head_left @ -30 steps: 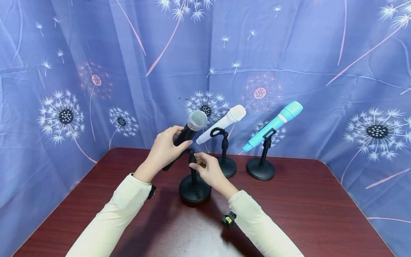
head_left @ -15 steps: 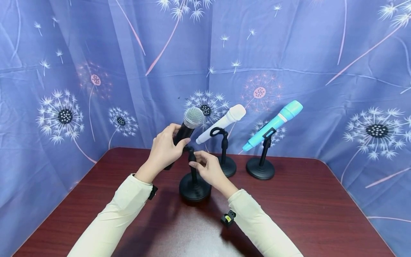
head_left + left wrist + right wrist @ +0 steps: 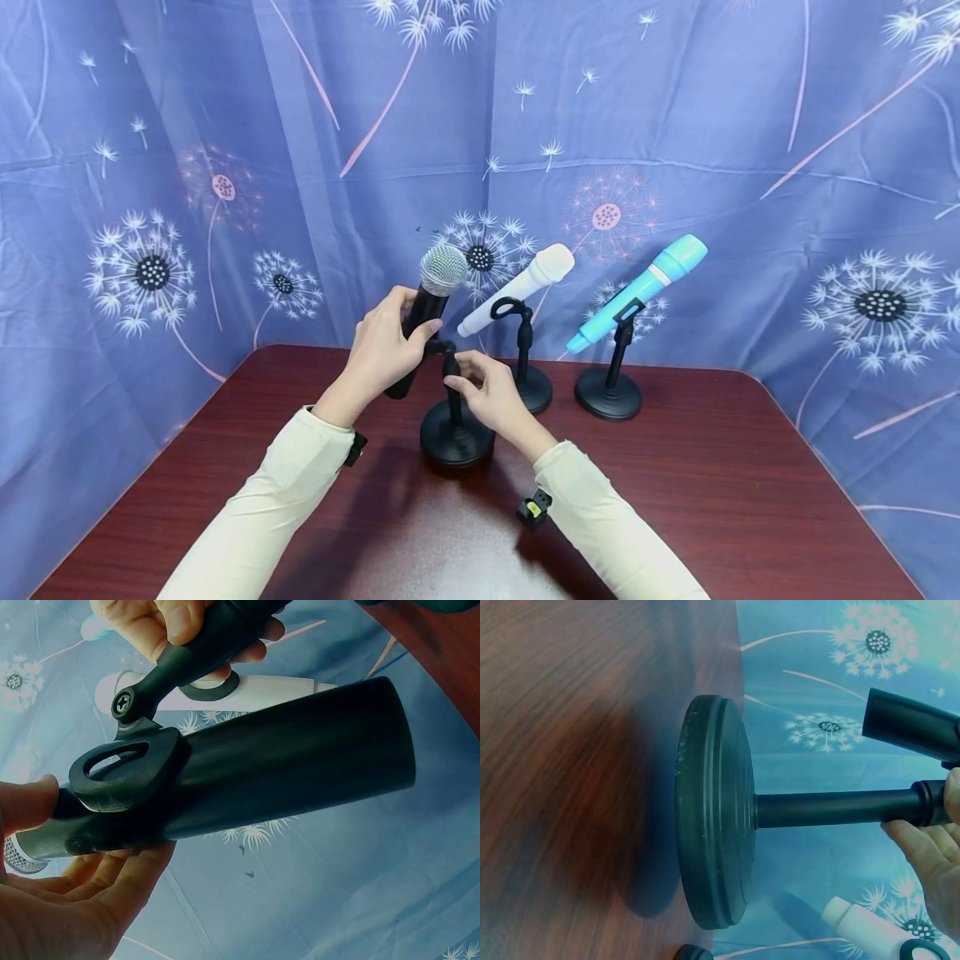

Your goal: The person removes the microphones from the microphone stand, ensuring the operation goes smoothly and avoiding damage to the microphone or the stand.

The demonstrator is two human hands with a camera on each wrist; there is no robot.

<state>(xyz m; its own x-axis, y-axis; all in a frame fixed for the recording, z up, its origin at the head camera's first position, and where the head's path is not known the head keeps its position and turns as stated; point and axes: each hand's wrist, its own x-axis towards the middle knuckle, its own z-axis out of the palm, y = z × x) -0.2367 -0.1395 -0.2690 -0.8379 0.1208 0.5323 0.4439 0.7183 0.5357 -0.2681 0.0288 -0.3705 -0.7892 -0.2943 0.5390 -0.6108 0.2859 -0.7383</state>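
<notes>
the black microphone [image 3: 428, 307] is in the person's left hand [image 3: 384, 343], tilted with its silver mesh head [image 3: 443, 269] up, just beside the top of the nearest stand [image 3: 456, 442]. the left fingers are curled round the barrel below the mesh. in the left wrist view the stand's clip [image 3: 135, 793] touches the barrel; how far it wraps round cannot be told. the right hand [image 3: 491, 396] pinches the stand's upright near its collar, fingers narrow about it; whether the round base bears fully on the table [image 3: 675, 500] is hard to say.

the barrel looks rigid and smooth, so it may slide in a loose grip; it is probably of moderate weight. the mesh could dent, so the upper barrel seems the sound place to hold. the clip looks firm, perhaps slightly springy, and a hand on the upright should steady the stand against a sideways push.

behind, a white microphone [image 3: 517, 287] slants by the middle stand [image 3: 534, 390], and a blue microphone [image 3: 637, 293] sits in the right stand [image 3: 609, 398].
</notes>
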